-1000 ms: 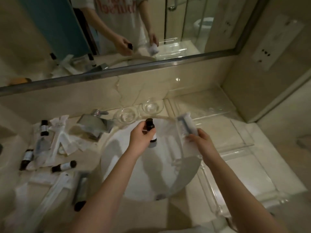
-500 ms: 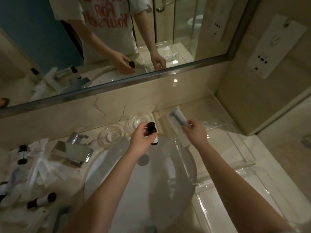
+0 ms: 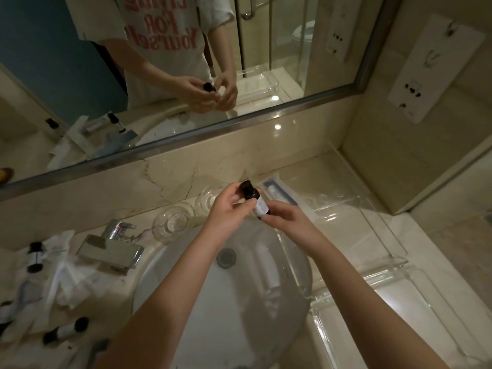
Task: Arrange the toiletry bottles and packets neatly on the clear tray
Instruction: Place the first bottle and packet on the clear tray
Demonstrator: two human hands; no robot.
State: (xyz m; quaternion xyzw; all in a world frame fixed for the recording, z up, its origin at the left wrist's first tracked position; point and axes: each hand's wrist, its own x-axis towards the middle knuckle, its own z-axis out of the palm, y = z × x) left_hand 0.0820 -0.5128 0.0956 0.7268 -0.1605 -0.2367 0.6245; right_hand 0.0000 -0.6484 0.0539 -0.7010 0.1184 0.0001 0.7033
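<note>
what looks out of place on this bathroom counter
Left of the sink, small bottles lie tipped on their sides among crumpled packets. Only one packet lies on the clear tray; left hand and right hand grip another bottle.

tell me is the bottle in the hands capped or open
Capped: a black cap sits on the bottle that the left hand and right hand hold.

A small dark bottle [image 3: 254, 199] with a black cap and a white label is tilted, cap uppermost, gripped between the left hand [image 3: 229, 214] and the right hand [image 3: 286, 221]. Just beyond the right hand, a flat clear packet [image 3: 279, 194] with blue-and-white contents lies in the clear tray [image 3: 346, 211], which stretches to that hand's right. Well left of the left hand, a second bottle [image 3: 35, 257] and a third bottle [image 3: 65, 330] sit among crumpled white packets [image 3: 72, 275].
</note>
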